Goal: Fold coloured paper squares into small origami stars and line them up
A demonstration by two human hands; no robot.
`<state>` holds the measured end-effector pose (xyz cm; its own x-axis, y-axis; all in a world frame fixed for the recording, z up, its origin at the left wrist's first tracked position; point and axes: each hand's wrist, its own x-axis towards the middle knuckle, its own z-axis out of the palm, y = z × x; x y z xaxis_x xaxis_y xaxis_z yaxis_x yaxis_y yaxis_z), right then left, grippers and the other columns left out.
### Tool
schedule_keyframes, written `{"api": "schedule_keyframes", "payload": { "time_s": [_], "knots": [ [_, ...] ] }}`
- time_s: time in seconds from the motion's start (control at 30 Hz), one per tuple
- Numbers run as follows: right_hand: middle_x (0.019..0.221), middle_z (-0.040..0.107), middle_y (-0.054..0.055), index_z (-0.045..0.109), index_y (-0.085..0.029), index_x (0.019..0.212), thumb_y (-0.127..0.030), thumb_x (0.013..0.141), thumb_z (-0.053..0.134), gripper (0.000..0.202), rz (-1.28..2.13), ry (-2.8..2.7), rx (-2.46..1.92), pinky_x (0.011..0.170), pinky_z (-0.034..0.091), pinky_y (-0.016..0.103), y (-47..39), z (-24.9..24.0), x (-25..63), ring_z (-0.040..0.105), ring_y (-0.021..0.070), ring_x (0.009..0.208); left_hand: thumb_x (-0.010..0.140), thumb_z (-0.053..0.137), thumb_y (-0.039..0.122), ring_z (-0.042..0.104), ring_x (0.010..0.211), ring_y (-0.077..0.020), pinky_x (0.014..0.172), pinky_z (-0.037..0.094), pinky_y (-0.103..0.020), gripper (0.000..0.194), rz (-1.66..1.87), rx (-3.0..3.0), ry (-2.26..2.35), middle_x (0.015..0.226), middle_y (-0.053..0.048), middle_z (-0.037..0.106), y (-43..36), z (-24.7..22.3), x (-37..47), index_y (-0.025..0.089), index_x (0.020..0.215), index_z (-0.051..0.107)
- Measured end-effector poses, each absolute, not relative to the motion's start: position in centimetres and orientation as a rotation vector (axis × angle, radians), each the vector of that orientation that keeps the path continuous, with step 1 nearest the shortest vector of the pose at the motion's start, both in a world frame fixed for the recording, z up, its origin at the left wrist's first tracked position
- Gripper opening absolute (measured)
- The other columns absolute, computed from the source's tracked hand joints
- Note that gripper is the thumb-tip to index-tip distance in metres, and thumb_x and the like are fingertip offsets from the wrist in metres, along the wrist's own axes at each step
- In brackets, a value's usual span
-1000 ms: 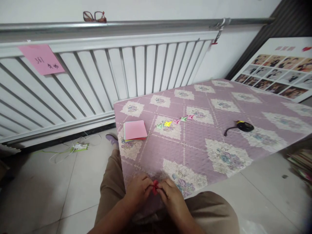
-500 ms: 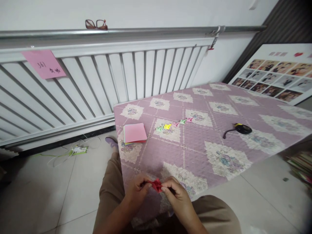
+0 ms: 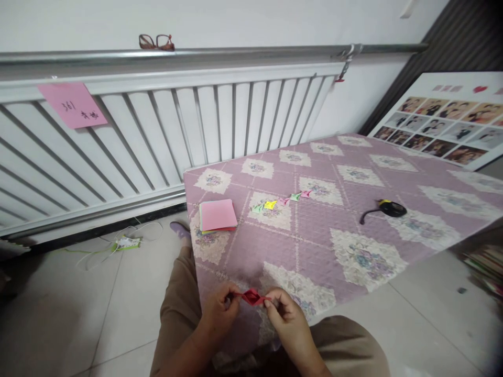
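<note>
A small folded red paper (image 3: pixel 252 297) is held over the near edge of the table, between my two hands. My left hand (image 3: pixel 223 309) pinches its left tip, and my right hand (image 3: pixel 286 317) pinches its right tip. The middle of the paper bulges, with a dark fold showing. Beyond it, a stack of square coloured papers (image 3: pixel 218 214), pink on top, lies on the flowered tablecloth (image 3: pixel 275 246). Right of the stack runs a row of several small folded papers in green, yellow (image 3: pixel 270 204) and pink.
A black object with a thin curved arm (image 3: pixel 392 208) lies on the table's right part. A white radiator (image 3: pixel 236 120) stands behind the table. Glasses (image 3: pixel 156 42) rest on the pipe above. A photo board (image 3: pixel 444 123) leans at the right.
The red paper has been stretched wider and flatter between my hands. My right hand has shifted slightly to the right.
</note>
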<state>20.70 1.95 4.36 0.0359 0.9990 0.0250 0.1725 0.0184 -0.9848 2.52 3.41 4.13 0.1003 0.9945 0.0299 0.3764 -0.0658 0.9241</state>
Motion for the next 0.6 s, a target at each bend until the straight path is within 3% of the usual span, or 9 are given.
{"api": "schedule_keyframes", "payload": {
  "time_s": [0.27, 0.5, 0.6],
  "knots": [
    [0.069, 0.061, 0.002, 0.058, -0.019, 0.076, -0.047, 0.085, 0.054, 0.029, 1.071, -1.351, -1.407, 0.06, 0.046, 0.026, 2.0, 1.8, 21.6, 0.057, 0.0158, 0.064, 0.082, 0.046, 0.019, 0.057, 0.076, -0.0171, 0.072, 0.045, -0.029, 0.012, 0.89, 1.557, 1.406, 0.078, -0.001, 0.062, 3.4, 2.7, 2.6, 0.02, 0.08, 0.058],
    [0.077, 0.063, 0.004, 0.06, -0.023, 0.074, -0.025, 0.084, 0.05, 0.014, 0.791, -1.761, -1.421, 0.068, 0.05, 0.03, 2.6, 2.1, 22.6, 0.061, 0.0184, 0.075, 0.077, 0.047, 0.007, 0.054, 0.087, -0.0193, 0.079, 0.041, -0.032, 0.018, 0.656, 1.945, 1.446, 0.087, -0.003, 0.061, 3.7, 3.0, 2.8, 0.02, 0.078, 0.061],
    [0.083, 0.063, 0.005, 0.062, -0.022, 0.083, -0.014, 0.08, 0.047, 0.017, 0.713, -1.839, -1.423, 0.072, 0.051, 0.031, 2.9, 2.2, 22.8, 0.062, 0.0189, 0.079, 0.079, 0.047, 0.008, 0.054, 0.087, -0.0203, 0.079, 0.041, -0.033, 0.02, 0.555, 2.01, 1.475, 0.088, -0.004, 0.061, 3.6, 3.3, 3.0, 0.02, 0.08, 0.064]
  ]
}}
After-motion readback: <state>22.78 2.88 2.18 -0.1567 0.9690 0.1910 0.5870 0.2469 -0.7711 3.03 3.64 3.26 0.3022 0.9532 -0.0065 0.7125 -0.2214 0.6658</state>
